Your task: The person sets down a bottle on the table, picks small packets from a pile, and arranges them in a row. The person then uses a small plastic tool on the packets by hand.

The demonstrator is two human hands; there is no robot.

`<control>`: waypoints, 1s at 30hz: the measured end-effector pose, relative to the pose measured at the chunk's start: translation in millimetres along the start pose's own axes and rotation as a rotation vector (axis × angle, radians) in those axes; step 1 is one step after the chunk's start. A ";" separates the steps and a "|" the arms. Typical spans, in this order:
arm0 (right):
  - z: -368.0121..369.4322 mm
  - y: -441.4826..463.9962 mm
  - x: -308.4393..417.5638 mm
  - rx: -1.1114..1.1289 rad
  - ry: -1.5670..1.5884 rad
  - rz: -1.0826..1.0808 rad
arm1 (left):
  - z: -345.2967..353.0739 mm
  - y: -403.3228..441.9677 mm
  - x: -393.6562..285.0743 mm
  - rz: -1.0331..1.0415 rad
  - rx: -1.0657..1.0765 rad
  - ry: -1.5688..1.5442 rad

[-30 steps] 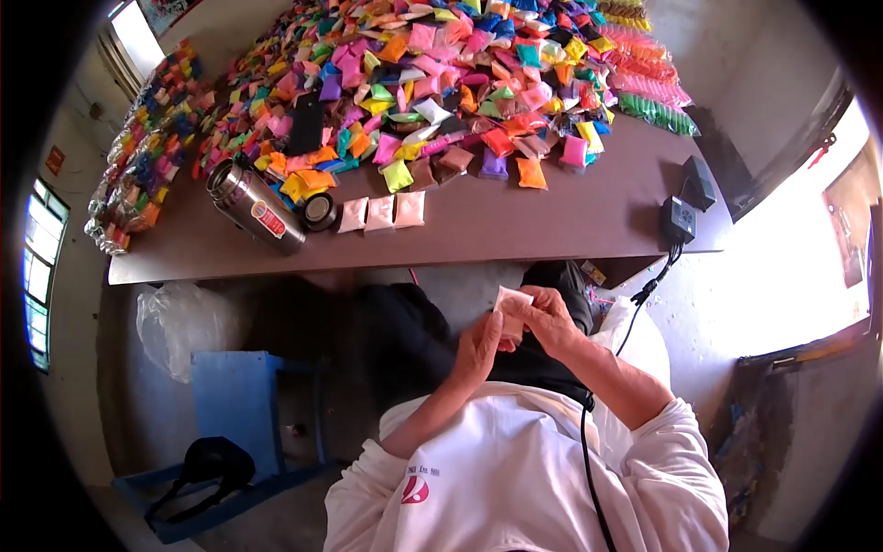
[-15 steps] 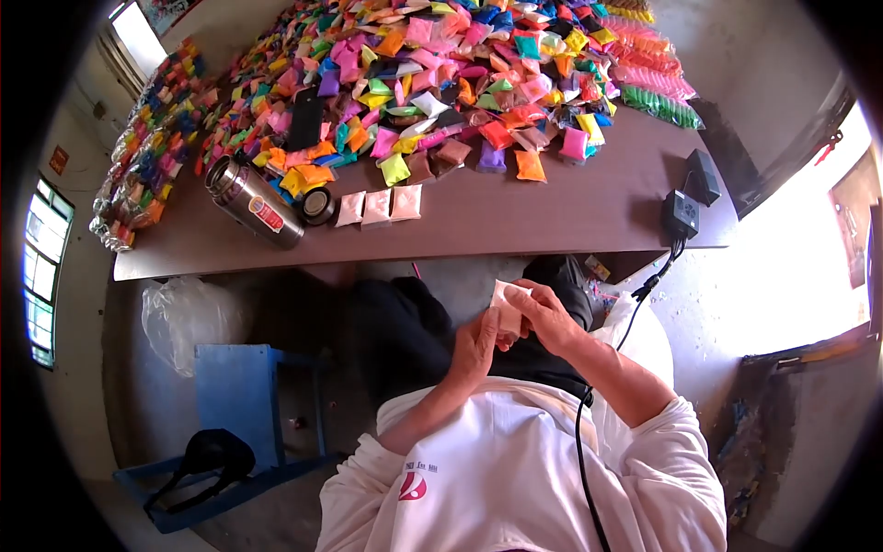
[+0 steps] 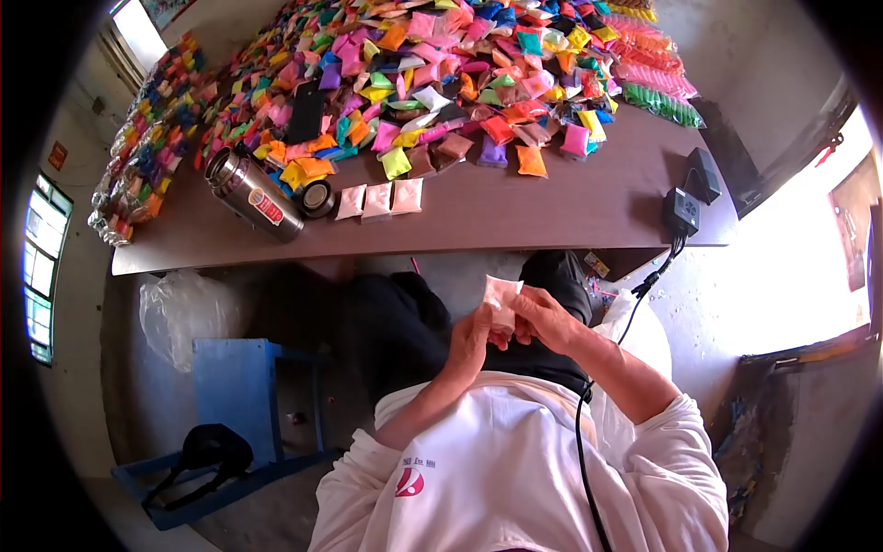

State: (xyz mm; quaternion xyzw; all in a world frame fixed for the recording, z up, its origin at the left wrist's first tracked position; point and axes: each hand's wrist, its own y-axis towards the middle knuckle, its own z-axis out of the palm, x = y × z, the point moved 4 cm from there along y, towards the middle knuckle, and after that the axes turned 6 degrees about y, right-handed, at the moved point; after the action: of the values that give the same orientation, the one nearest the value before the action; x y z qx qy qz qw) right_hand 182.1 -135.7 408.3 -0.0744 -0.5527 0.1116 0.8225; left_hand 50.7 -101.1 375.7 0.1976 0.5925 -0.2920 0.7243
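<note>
Above my lap, a small pale pink packet (image 3: 500, 298) is pinched between both hands. My left hand (image 3: 471, 340) is closed on its lower left side, and my right hand (image 3: 544, 319) grips it from the right with the thumb near its edge. Some fingertips are hidden behind the packet. Straight ahead, three similar pale pink packets (image 3: 377, 201) lie in a row near the front of the brown table (image 3: 515, 221). A black round lid (image 3: 316, 198) and a steel flask (image 3: 255, 196) lie to their left.
Heaps of colourful packets (image 3: 432, 74) cover the back of the table, with a black phone (image 3: 305, 113) on them. Black adapter boxes (image 3: 682, 212) sit at the right, their cable running past my right arm. A blue chair (image 3: 235, 396) stands at lower left, beside a clear plastic bag (image 3: 184, 317).
The packet has shifted slightly left and stands more upright, with more of its face showing. My right thumb has moved from across the packet towards its right edge.
</note>
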 end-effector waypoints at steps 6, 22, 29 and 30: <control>15.8 -5.7 9.1 -0.049 -0.080 -0.045 | 1.9 0.6 -8.3 0.027 -0.108 0.117; 2.7 2.7 7.0 -0.059 0.071 -0.123 | 10.4 -3.9 -16.8 0.048 0.113 0.121; 3.6 -2.5 4.7 -0.112 0.119 -0.116 | 16.2 -6.0 -4.9 -0.008 0.147 0.146; 2.9 -0.8 2.4 -0.092 0.138 -0.152 | 16.1 -5.7 -4.3 -0.009 0.148 0.146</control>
State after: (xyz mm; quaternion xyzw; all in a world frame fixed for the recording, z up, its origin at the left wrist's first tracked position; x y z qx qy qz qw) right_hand 180.3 -135.8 411.7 -0.0777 -0.5033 0.0181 0.8604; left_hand 58.3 -114.7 383.8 0.2687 0.6214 -0.3229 0.6613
